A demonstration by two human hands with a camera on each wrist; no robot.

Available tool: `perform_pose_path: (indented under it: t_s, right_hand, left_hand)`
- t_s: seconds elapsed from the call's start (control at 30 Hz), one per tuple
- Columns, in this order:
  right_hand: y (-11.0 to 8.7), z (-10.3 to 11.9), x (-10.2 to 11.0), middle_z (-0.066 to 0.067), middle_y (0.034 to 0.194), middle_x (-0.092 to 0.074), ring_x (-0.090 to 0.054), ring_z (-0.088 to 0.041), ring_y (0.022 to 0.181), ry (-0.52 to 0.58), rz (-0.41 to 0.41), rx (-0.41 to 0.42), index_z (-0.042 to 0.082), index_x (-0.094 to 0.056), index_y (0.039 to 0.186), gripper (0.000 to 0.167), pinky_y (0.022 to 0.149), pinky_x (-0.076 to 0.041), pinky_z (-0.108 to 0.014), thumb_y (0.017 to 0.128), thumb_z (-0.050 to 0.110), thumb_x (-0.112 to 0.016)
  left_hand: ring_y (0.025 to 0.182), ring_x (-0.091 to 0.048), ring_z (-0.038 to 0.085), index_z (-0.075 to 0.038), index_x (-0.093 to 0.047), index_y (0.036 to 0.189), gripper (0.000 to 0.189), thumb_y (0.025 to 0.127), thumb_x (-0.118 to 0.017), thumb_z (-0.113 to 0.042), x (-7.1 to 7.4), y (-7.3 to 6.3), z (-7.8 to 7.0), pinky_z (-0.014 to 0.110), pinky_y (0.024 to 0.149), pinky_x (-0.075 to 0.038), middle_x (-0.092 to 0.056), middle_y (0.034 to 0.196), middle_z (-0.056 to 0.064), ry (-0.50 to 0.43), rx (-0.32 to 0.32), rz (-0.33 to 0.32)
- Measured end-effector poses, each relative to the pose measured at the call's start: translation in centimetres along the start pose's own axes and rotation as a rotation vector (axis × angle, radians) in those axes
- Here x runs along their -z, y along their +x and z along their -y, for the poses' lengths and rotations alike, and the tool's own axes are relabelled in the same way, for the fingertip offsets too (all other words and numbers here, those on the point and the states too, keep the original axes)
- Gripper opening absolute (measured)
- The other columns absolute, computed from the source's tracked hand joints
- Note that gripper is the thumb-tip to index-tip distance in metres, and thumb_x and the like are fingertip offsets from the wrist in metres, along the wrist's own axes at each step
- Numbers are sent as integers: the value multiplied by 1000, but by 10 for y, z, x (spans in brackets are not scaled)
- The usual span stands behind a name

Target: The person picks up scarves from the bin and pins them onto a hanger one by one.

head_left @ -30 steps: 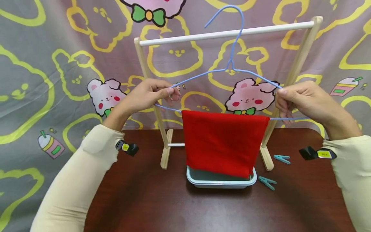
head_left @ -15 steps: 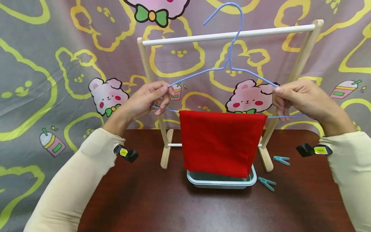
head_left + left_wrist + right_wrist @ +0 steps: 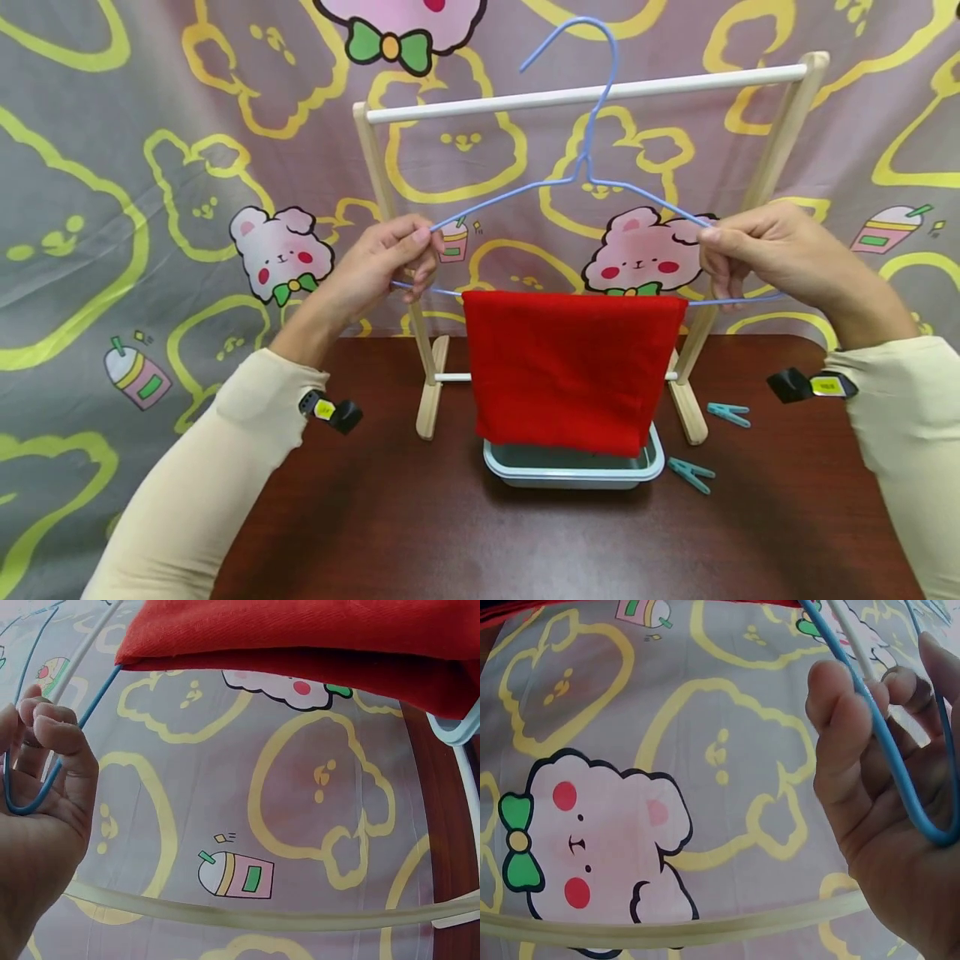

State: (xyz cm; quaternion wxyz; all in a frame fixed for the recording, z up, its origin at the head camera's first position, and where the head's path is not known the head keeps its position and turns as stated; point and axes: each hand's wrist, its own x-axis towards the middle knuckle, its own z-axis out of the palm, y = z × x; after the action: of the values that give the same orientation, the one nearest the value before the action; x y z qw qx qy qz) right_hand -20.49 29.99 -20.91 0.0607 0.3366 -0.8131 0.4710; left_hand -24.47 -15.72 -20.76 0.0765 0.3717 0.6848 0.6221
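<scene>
A blue wire hanger [image 3: 517, 193] is held up by both hands, its hook rising in front of the rack's white top bar. Folded over its lower wire hangs a red cloth [image 3: 573, 371]. My left hand [image 3: 390, 257] pinches the left sloping arm of the hanger between thumb and fingers. On the other side my right hand [image 3: 765, 250] grips the right sloping arm. In the left wrist view the hanger's rounded corner [image 3: 26, 806] lies against the palm. The opposite corner [image 3: 934, 832] lies in the right palm in the right wrist view.
Behind the hanger stands a wooden rack [image 3: 780, 133] with a white top bar [image 3: 675, 86]. A pale blue tray [image 3: 573, 477] sits under the cloth on the dark table [image 3: 525, 542]. Two teal clothespins [image 3: 690, 473] lie at its right. A patterned curtain [image 3: 187, 292] covers the back.
The hanger and cloth have shifted slightly left, held by both hands. The hook dipped a little in the last half second. The tray and clothespins stay in place.
</scene>
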Motion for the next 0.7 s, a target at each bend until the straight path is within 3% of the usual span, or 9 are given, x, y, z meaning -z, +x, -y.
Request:
perform_pose_path:
  t_s: [0.13, 0.27, 0.43, 0.57, 0.7]
  right_hand:
    - [0, 0, -2, -8, 61, -62, -60, -23, 51, -42, -35, -34, 1, -61, 65, 43, 50, -56, -31, 107, 2, -51]
    - [-1, -1, -3, -7, 60, -58, -60, -23, 50, -49, -65, -33, 0, -59, 65, 44, 49, -54, -32, 108, 3, -50]
    - [-1, -2, -5, -6, 59, -56, -58, -23, 48, -47, -102, -19, 0, -60, 65, 44, 48, -52, -31, 108, 3, -51]
    - [-1, -2, -7, -6, 57, -56, -56, -23, 48, -69, -141, -34, 0, -60, 64, 45, 48, -50, -32, 108, 6, -53]
    - [-2, -2, -9, -6, 55, -55, -56, -23, 48, -82, -177, -53, 1, -59, 62, 44, 48, -47, -32, 106, 6, -57]
  left_hand:
    - [69, -62, 16, -12, -60, 98, 22, 112, -48, -23, 0, -1, 2, 25, 53, -54, -60, 79, 2, 16, 34, -20]
    - [87, -76, 20, -11, -58, 102, 19, 112, -46, -22, 0, 0, 2, 31, 59, -61, -70, 92, 2, 92, 65, 0]
    - [82, -79, 26, -10, -55, 107, 19, 113, -45, -25, 0, 0, -1, 37, 63, -64, -72, 96, 4, 165, 84, 22]
    - [85, -80, 36, -9, -52, 108, 20, 114, -42, -25, 0, -1, -3, 38, 66, -65, -70, 95, 7, 141, 106, 41]
    - [88, -80, 34, -11, -52, 108, 19, 113, -42, -26, 2, -3, -1, 37, 69, -66, -69, 94, 7, 74, 103, 73]
